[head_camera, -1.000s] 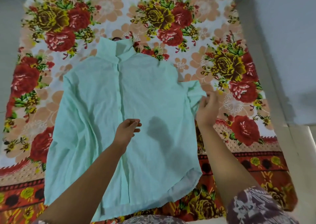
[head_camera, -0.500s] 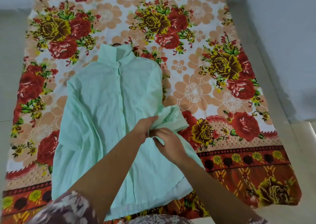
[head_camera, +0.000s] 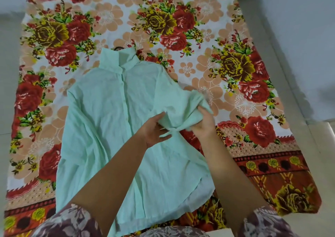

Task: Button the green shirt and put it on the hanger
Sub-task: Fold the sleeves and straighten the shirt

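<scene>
The pale green shirt (head_camera: 108, 128) lies front up on a floral cloth, collar at the far end, its button placket closed down the middle. A dark hanger hook (head_camera: 118, 48) peeks out above the collar; the rest of the hanger is hidden inside the shirt. My right hand (head_camera: 204, 124) grips the bunched right sleeve, lifted off the cloth. My left hand (head_camera: 154, 129) holds the same sleeve fabric from the left, fingers curled under it.
The red, yellow and peach floral cloth (head_camera: 244, 91) covers the floor under the shirt. Bare grey floor (head_camera: 299, 37) runs along the right side and at the far left. My patterned sleeves show at the bottom edge.
My right hand pulled the right sleeve in over the shirt front, where my left hand joined it. Both hands now carry the bunched sleeve back out to the right.
</scene>
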